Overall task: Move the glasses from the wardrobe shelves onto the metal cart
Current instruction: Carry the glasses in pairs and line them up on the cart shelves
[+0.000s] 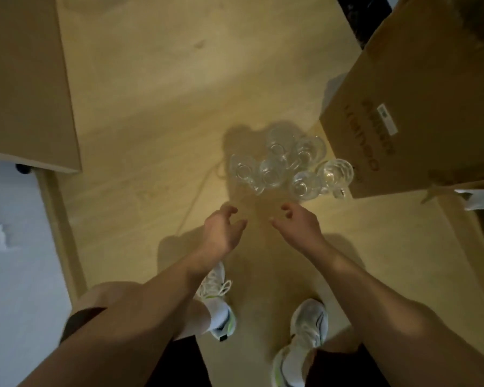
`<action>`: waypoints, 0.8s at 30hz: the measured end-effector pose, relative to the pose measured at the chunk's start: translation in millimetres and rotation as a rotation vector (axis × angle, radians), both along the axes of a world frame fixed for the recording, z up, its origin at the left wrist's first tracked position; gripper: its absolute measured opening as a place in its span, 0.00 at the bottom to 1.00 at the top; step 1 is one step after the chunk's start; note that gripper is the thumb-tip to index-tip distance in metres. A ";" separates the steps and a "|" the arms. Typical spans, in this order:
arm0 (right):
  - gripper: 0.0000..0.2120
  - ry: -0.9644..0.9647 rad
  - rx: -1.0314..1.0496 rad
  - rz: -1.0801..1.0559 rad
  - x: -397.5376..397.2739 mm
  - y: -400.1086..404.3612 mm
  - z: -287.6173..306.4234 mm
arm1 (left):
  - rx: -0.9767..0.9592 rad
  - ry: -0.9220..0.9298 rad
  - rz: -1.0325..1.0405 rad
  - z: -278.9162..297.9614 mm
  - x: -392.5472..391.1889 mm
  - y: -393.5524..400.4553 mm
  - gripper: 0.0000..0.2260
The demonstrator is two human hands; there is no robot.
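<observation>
Several clear glasses stand clustered on the wooden floor, close to the corner of a cardboard box. My left hand hovers just short of the cluster, fingers loosely curled and holding nothing. My right hand is level with it, about a hand's width to the right, also holding nothing, fingers relaxed. Both hands are apart from the glasses. No wardrobe shelf or metal cart is in view.
A large cardboard box stands at the right, beside the glasses. Another brown box or panel fills the upper left. A pale surface lies at the left edge. My feet in white sneakers stand below the hands.
</observation>
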State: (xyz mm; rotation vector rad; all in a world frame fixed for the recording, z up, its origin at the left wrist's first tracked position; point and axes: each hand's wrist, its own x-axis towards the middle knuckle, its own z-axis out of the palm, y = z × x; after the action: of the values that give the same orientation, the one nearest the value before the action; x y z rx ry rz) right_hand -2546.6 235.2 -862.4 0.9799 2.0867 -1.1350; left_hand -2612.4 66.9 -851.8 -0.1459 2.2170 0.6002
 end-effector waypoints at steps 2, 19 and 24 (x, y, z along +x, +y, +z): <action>0.24 0.017 -0.053 -0.093 -9.4 -3.9 -59.9 | 0.067 -0.014 0.168 -54.3 -10.9 8.5 0.17; 0.13 0.213 -0.817 -0.972 -71.9 -35.7 -263.5 | 0.621 -0.261 0.881 -248.2 -48.3 68.1 0.08; 0.10 0.234 -0.789 -1.022 -70.8 -35.5 -262.5 | 0.638 -0.313 0.930 -243.7 -55.1 67.0 0.06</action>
State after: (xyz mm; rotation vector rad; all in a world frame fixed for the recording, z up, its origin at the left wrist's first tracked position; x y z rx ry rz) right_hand -2617.4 199.6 -1124.8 1.5347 0.9582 -2.3907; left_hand -2667.5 133.9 -1095.5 -0.8844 1.4683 1.6164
